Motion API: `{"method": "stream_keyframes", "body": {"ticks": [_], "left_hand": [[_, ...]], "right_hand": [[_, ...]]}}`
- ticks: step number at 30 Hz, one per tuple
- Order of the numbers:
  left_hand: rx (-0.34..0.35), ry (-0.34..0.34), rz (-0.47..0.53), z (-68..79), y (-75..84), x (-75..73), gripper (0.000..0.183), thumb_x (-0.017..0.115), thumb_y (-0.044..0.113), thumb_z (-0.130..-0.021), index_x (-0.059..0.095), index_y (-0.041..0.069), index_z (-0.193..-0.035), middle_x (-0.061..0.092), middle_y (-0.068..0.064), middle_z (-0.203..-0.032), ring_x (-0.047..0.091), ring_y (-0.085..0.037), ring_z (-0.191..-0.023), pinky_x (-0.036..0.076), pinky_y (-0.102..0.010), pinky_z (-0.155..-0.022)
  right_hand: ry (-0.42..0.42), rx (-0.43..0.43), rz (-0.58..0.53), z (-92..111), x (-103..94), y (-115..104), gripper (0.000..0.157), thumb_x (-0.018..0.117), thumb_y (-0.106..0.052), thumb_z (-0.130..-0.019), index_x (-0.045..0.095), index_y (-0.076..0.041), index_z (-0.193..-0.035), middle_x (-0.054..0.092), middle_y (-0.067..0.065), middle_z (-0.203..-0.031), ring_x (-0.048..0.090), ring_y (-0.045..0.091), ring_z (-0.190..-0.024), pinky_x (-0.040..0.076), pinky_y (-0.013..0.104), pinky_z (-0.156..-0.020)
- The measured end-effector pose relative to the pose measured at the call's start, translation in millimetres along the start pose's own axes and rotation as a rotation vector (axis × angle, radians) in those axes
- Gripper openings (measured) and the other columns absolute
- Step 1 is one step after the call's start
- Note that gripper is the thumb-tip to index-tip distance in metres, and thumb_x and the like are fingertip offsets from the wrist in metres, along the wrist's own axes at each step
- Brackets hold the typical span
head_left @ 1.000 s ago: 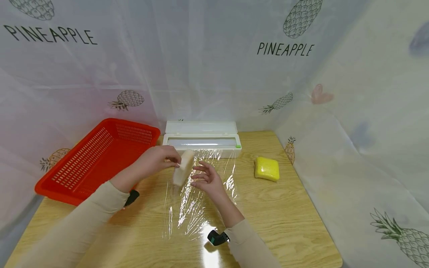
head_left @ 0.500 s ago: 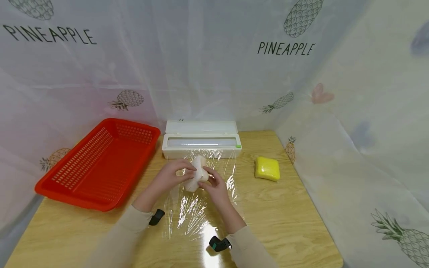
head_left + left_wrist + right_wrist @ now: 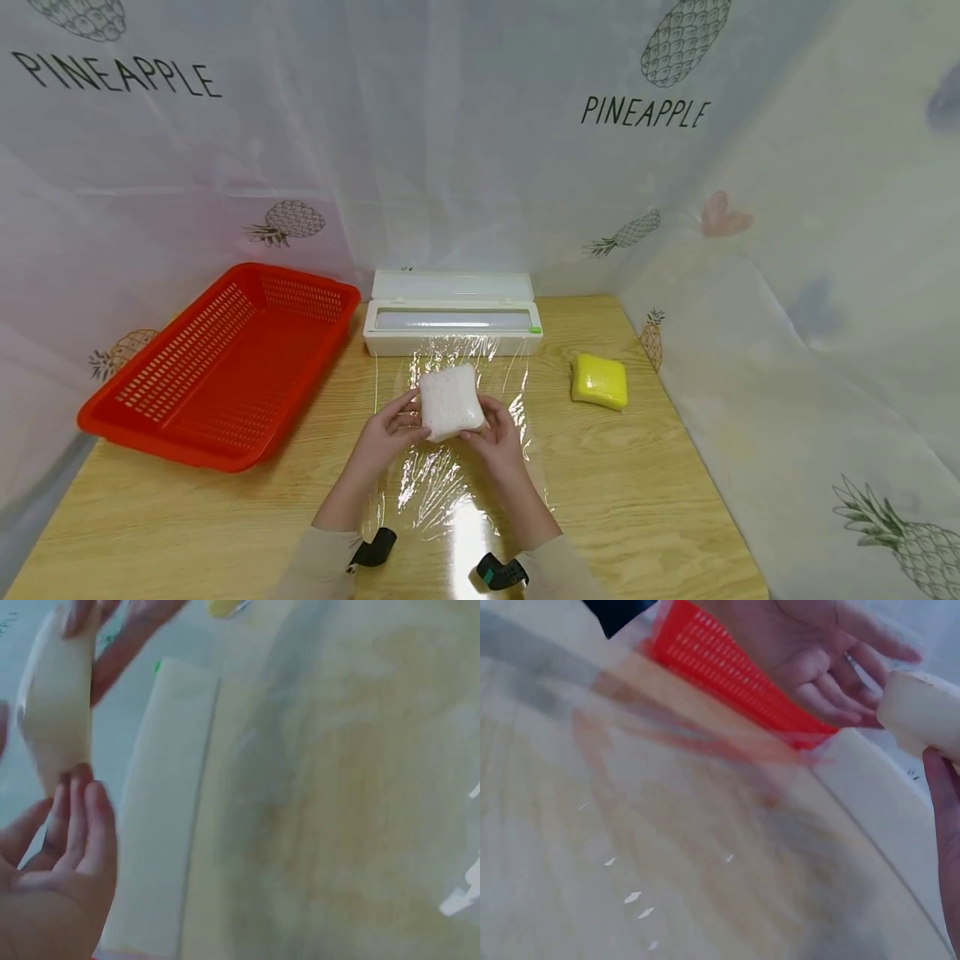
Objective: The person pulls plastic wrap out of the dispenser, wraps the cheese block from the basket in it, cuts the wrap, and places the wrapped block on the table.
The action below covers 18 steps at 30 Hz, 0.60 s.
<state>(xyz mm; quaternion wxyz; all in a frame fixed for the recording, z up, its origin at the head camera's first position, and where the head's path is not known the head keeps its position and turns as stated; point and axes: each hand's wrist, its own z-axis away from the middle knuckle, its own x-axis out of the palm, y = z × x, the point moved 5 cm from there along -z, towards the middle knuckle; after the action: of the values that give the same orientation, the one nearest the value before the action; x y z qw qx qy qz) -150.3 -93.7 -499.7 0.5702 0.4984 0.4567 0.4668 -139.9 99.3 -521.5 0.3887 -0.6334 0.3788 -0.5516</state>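
Between my two hands is a white, square, cushion-shaped block (image 3: 452,402) with a finely speckled face, tilted toward the head camera. My left hand (image 3: 381,440) grips its left edge, the thumb at the lower left corner and the other fingers partly behind. At the lower right corner, my right hand (image 3: 500,446) pinches it with the thumb in front. Seen edge-on in the left wrist view, the block (image 3: 64,705) is thick and creamy white. Beneath it, clear cling film (image 3: 442,492) lies wrinkled and shiny over the table, drawn out from a white dispenser (image 3: 450,343).
The dispenser's lid (image 3: 450,285) stands raised at the back, and a green slider (image 3: 535,330) sits at its right end. A red plastic basket (image 3: 187,454) is at the left. To the right lies a yellow, glossy, film-wrapped block (image 3: 599,381) on the wooden table (image 3: 637,508).
The block has turned from nearly edge-on to show its broad white face. My left hand has come down and right to its left edge; my right hand, earlier apart from it, now holds it.
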Motion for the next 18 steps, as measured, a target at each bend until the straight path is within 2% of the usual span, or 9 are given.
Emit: {"method": "stream_keyframes", "body": {"ticks": [3,7,10,14,18], "left_hand": [[-0.037,0.037,0.048,8.2,-8.5,5.1,0.069,0.076,-0.003,-0.081,0.046,0.002,-0.143,0.059,-0.018,-0.120,0.060,-0.029,-0.106,0.054,-0.030,-0.081],[-0.058,0.082,0.066,18.0,-19.2,9.8,0.064,0.075,-0.005,-0.081,0.050,-0.001,-0.139,0.061,-0.020,-0.114,0.061,-0.034,-0.107,0.055,-0.031,-0.081],[-0.059,0.103,0.061,22.6,-26.9,12.2,0.061,0.074,-0.007,-0.080,0.052,-0.003,-0.137,0.060,-0.019,-0.118,0.061,-0.033,-0.106,0.055,-0.030,-0.079],[-0.035,0.099,0.062,25.0,-32.3,18.6,0.062,0.074,-0.009,-0.080,0.051,-0.004,-0.137,0.054,-0.019,-0.125,0.059,-0.032,-0.106,0.054,-0.027,-0.080],[-0.031,0.135,0.053,26.4,-35.7,22.3,0.061,0.074,-0.009,-0.079,0.052,-0.006,-0.135,0.054,-0.020,-0.124,0.059,-0.031,-0.103,0.055,-0.025,-0.079]], "right_hand": [[-0.009,0.043,0.047,7.7,-4.0,7.3,0.060,0.062,0.021,-0.080,0.038,0.007,-0.134,0.045,0.017,-0.137,0.056,0.023,-0.117,0.051,0.034,-0.093],[0.033,0.101,0.201,15.6,-12.2,11.6,0.052,0.069,0.008,-0.083,0.047,0.008,-0.131,0.053,0.019,-0.126,0.060,0.022,-0.108,0.052,0.030,-0.089],[0.082,0.145,0.335,18.8,-17.9,10.6,0.046,0.074,-0.001,-0.084,0.055,0.007,-0.126,0.060,0.017,-0.114,0.062,0.020,-0.099,0.053,0.027,-0.084],[0.107,0.165,0.425,22.7,-20.8,0.0,0.042,0.075,0.001,-0.081,0.059,0.007,-0.119,0.063,0.016,-0.104,0.061,0.020,-0.090,0.052,0.025,-0.078],[0.068,0.171,0.463,24.0,-14.3,-15.2,0.039,0.075,0.003,-0.080,0.059,0.011,-0.114,0.063,0.021,-0.097,0.060,0.022,-0.085,0.051,0.024,-0.074]]}}
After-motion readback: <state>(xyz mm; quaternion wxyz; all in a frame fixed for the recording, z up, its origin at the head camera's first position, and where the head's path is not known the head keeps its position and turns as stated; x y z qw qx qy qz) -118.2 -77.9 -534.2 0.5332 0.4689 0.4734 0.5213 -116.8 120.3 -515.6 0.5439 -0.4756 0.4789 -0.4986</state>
